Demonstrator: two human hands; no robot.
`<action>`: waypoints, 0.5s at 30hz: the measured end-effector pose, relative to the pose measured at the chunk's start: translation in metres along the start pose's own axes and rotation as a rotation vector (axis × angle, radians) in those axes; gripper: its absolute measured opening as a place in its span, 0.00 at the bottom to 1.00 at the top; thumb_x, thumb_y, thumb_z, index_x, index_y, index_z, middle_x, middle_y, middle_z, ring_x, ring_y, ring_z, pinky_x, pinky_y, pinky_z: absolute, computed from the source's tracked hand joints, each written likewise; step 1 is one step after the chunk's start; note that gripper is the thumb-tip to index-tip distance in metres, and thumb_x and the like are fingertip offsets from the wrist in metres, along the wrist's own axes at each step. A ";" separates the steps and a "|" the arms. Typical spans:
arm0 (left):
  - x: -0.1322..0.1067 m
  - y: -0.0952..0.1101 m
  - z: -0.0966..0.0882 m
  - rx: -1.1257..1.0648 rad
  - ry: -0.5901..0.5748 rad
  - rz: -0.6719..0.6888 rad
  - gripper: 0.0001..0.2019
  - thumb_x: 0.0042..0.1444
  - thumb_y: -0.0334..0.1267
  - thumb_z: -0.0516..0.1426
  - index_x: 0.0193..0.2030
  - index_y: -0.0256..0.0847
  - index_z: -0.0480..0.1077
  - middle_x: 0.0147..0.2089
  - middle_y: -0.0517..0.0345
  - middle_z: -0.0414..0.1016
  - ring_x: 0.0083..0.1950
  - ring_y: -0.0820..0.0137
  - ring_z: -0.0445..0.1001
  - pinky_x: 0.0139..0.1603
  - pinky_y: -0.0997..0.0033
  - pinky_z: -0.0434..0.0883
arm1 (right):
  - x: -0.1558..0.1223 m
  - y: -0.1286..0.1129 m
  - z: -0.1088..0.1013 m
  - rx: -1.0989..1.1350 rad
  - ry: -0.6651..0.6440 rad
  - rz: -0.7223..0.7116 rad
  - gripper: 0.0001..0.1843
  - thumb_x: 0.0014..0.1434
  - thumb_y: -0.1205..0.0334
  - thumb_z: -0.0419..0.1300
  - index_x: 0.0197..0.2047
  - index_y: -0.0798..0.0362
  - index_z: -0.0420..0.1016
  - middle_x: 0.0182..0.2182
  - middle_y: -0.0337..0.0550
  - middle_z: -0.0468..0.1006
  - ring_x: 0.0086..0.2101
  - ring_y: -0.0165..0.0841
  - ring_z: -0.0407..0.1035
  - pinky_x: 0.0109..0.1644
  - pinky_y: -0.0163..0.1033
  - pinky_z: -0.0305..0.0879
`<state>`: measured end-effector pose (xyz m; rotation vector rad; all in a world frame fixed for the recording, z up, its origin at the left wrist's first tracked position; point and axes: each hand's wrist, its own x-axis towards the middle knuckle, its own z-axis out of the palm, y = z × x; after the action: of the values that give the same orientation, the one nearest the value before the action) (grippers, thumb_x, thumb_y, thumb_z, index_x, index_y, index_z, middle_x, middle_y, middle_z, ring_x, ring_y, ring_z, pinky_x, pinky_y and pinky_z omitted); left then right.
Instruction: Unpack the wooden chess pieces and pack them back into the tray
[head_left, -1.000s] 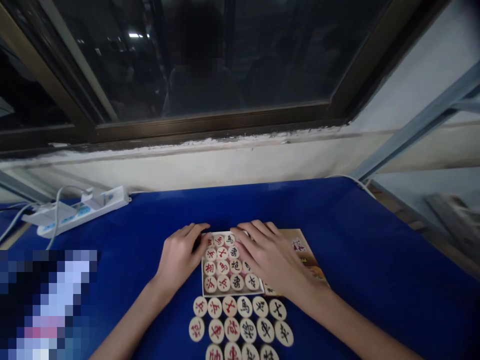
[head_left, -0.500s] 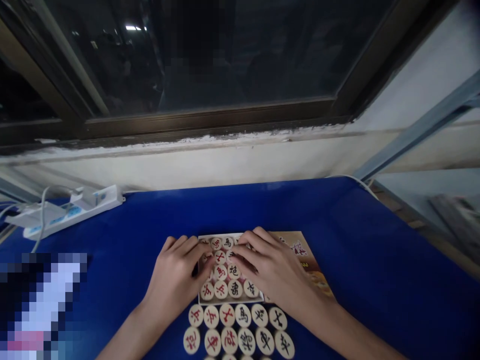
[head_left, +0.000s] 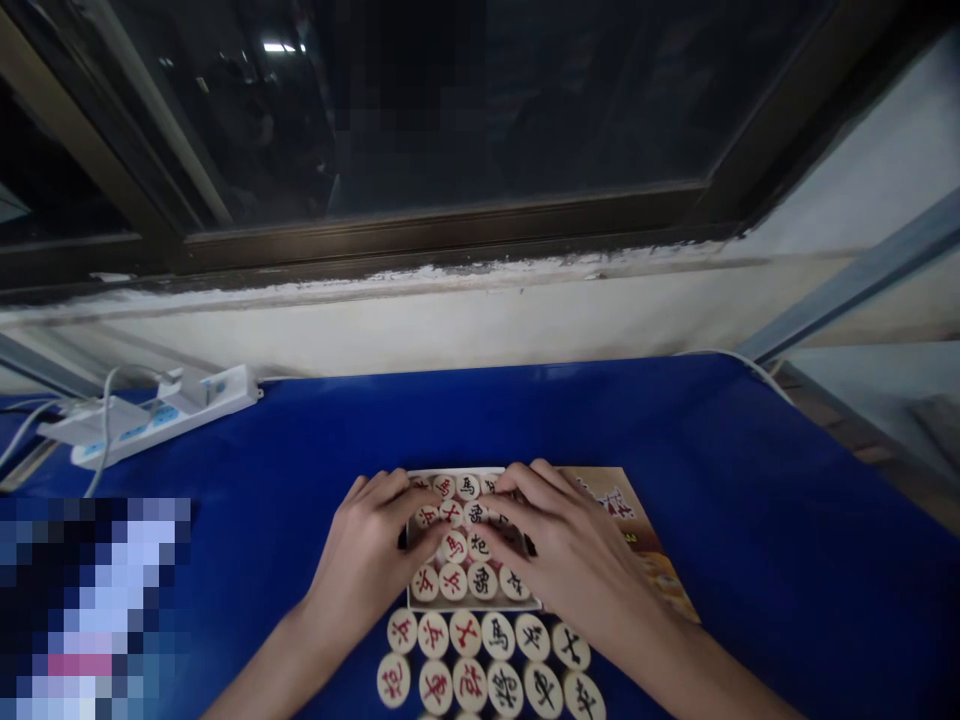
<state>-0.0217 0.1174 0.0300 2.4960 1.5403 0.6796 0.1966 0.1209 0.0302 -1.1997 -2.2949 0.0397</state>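
1 shallow white box [head_left: 474,606], nr side of blue tabletop [head_left: 450,425], approx. mid btw L & R edges; holds rows of round boxed pcs [head_left: 453,581], red chars. L half, black R half. L hand [head_left: 375,535]: partly open, curved over box's L side, thumb & index apart w/ pcs visible btw; no pc seen lifted, fingertip contact unclear. R hand [head_left: 570,540]: likewise half-curled, spread over R side; nothing seen in grip, underside hidden. Change: L fingers, prev. out at box's far L corner, now in over the pcs; R hand also drawn nearer, both thumbs inward. Layout of visible boxed pcs looks same, so judged as handling in place, none added or removed. Loose pcs [head_left: 465,634]: 2 full rows of 6, nr-edge side of box, further row cut off by frame. 1 printed brown card or lid [head_left: 637,525], just R of box, partly under R hand/forearm. 1 white power strip [head_left: 172,430], far L corner, w/ cable.
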 end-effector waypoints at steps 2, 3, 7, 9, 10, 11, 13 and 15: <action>0.000 0.000 -0.001 0.002 -0.005 0.003 0.04 0.59 0.37 0.64 0.41 0.46 0.78 0.35 0.59 0.75 0.33 0.66 0.74 0.38 0.63 0.68 | 0.001 -0.001 0.001 -0.005 0.009 -0.006 0.10 0.67 0.63 0.56 0.36 0.52 0.77 0.33 0.41 0.73 0.37 0.34 0.67 0.40 0.41 0.65; 0.000 0.001 -0.001 0.001 -0.002 0.004 0.04 0.58 0.37 0.64 0.41 0.45 0.78 0.35 0.59 0.75 0.33 0.66 0.74 0.38 0.63 0.68 | 0.001 -0.001 0.001 -0.007 0.023 -0.011 0.09 0.67 0.63 0.57 0.35 0.52 0.77 0.33 0.41 0.73 0.36 0.34 0.67 0.40 0.41 0.65; 0.002 0.007 0.000 0.012 0.029 -0.007 0.04 0.57 0.38 0.64 0.40 0.45 0.78 0.37 0.58 0.76 0.38 0.64 0.76 0.37 0.64 0.69 | 0.001 -0.003 0.004 -0.029 0.062 0.003 0.08 0.65 0.63 0.59 0.33 0.51 0.77 0.31 0.41 0.72 0.35 0.33 0.66 0.39 0.40 0.64; 0.003 0.011 0.002 0.023 0.046 -0.028 0.05 0.57 0.40 0.64 0.39 0.44 0.77 0.37 0.57 0.76 0.37 0.64 0.76 0.36 0.65 0.69 | 0.001 -0.004 0.004 -0.069 0.075 0.013 0.07 0.63 0.63 0.60 0.32 0.51 0.77 0.31 0.41 0.70 0.35 0.34 0.66 0.39 0.40 0.63; 0.004 0.012 0.003 0.030 0.051 -0.041 0.05 0.57 0.41 0.64 0.39 0.44 0.77 0.37 0.57 0.76 0.36 0.64 0.76 0.36 0.65 0.69 | 0.000 -0.005 0.005 -0.090 0.080 0.017 0.07 0.63 0.63 0.60 0.32 0.51 0.77 0.31 0.41 0.70 0.35 0.34 0.66 0.39 0.40 0.63; 0.004 0.014 0.004 0.036 0.052 -0.052 0.05 0.57 0.41 0.64 0.38 0.44 0.77 0.37 0.57 0.76 0.36 0.64 0.76 0.36 0.65 0.69 | 0.000 -0.005 0.004 -0.105 0.085 0.021 0.07 0.63 0.63 0.61 0.33 0.51 0.77 0.31 0.41 0.70 0.35 0.34 0.66 0.39 0.41 0.62; 0.004 0.016 0.005 0.045 0.053 -0.063 0.05 0.57 0.40 0.64 0.38 0.44 0.77 0.37 0.57 0.76 0.36 0.64 0.76 0.36 0.64 0.70 | 0.000 -0.007 0.004 -0.117 0.086 0.028 0.07 0.63 0.62 0.60 0.33 0.51 0.77 0.31 0.42 0.71 0.35 0.35 0.66 0.38 0.41 0.62; 0.004 0.017 0.005 0.050 0.052 -0.071 0.05 0.56 0.40 0.64 0.38 0.44 0.76 0.37 0.57 0.77 0.35 0.64 0.76 0.36 0.64 0.70 | 0.001 -0.008 0.004 -0.114 0.081 0.031 0.08 0.63 0.62 0.59 0.33 0.51 0.77 0.31 0.42 0.71 0.35 0.35 0.66 0.38 0.42 0.62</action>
<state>-0.0039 0.1140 0.0322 2.4635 1.6752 0.7091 0.1882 0.1175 0.0292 -1.2706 -2.2341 -0.1281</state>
